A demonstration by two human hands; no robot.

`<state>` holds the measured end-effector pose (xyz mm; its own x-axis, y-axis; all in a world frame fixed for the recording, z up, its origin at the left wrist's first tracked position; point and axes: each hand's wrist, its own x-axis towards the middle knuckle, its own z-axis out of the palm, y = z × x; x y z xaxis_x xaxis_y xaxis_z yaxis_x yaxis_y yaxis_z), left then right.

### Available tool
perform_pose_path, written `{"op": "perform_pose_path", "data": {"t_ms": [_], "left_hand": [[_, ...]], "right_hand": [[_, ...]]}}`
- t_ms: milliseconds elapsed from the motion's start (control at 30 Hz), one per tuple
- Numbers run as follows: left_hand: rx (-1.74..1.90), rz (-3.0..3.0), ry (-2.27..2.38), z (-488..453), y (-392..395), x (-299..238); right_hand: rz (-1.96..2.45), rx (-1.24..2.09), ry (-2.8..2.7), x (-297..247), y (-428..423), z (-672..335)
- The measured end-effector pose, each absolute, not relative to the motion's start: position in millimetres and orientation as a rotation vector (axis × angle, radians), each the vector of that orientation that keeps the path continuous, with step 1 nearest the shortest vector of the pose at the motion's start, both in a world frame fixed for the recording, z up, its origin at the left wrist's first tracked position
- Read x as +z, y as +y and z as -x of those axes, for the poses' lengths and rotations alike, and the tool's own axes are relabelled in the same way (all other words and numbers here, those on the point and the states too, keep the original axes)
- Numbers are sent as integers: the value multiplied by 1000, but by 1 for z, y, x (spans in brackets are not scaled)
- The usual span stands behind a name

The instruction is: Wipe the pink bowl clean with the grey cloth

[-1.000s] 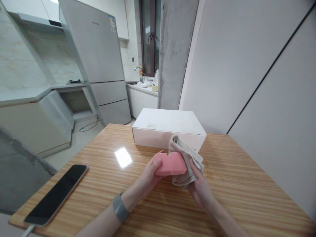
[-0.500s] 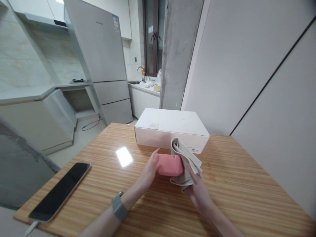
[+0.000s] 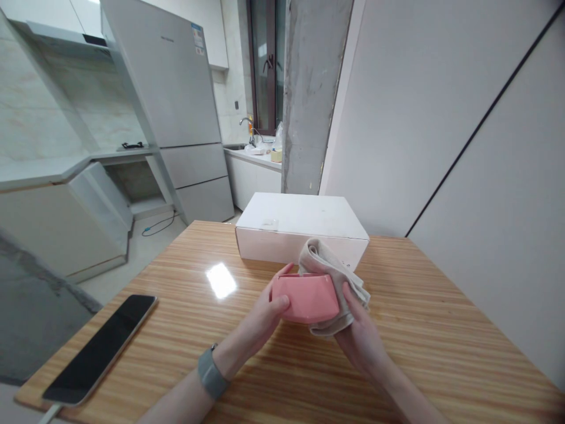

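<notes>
My left hand (image 3: 270, 307) grips the left end of a pink case (image 3: 306, 299), thumb on its near face and fingers behind. The case looks like a small hard box with faceted sides; a seam or notch runs along its top edge. In my right hand (image 3: 359, 327) is a folded light grey cloth (image 3: 329, 265), pressed against the case's right end and reaching behind it. Both things are held up over the wooden table (image 3: 424, 330). Most fingers of my right hand are hidden under the cloth.
A white cardboard box (image 3: 300, 215) lies just beyond my hands. At the table's left edge rests a black-screened phone (image 3: 101, 350) with a white cable plugged in. Behind stand a fridge (image 3: 163, 88), a sink counter and a bare concrete pillar (image 3: 306, 100).
The pink case has tipped so that its broad near face shows more, and my left thumb now lies on that face. The cloth has shifted along with it. The whole view has moved slightly.
</notes>
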<state>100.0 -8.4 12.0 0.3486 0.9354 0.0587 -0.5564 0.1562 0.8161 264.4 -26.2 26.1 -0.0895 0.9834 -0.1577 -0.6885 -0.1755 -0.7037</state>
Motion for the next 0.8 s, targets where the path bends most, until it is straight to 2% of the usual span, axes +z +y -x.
{"op": "perform_pose_path", "data": {"t_ms": [500,800], "left_hand": [[1352,-999,986,-98,-5,22],[1161,-899,690,-100,1,1]], "right_hand": [[927,1393,-476,-2,-27,-260],[833,1420,-511,16,-11,-272]]}}
